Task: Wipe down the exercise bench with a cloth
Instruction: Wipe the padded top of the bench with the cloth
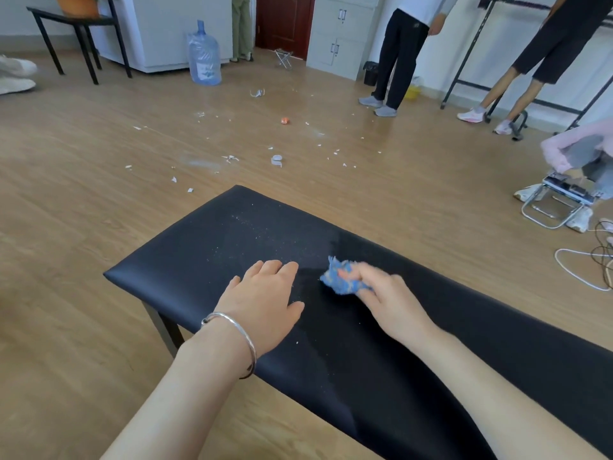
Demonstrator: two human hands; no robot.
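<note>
Wiping midway: right hand [391, 300] pinches crumpled blue cloth [343, 277] on black padded tabletop [185, 260]; left hand [262, 303] lies flat; white specks [239, 224] beyond probably next.

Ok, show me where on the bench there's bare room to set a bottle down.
On the bench, the far end beyond the left hand is bare but for white specks. So is the stretch right of the cloth and right hand. The middle is crowded with both hands and the cloth.
</note>
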